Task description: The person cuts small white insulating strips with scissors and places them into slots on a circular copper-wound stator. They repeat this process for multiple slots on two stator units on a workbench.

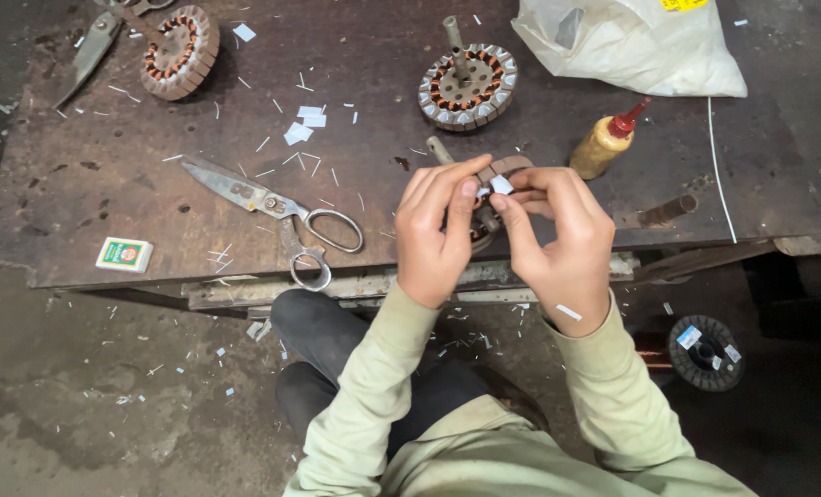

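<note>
Head view shows my left hand (436,230) steadying the motor stator (486,198) right of the scissors (277,208), so my right hand (557,244) fingers can pinch a white paper slip (501,185) over it.

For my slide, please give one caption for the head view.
Both hands pinch a small white slip over a motor stator, beside scissors.

A single head-worn camera looks steeply down from above the seated person, close over both hands, facing forward across the worn metal workbench (107,184). The concrete floor (79,405) fills the lower frame; no second view overlaps it.
</note>
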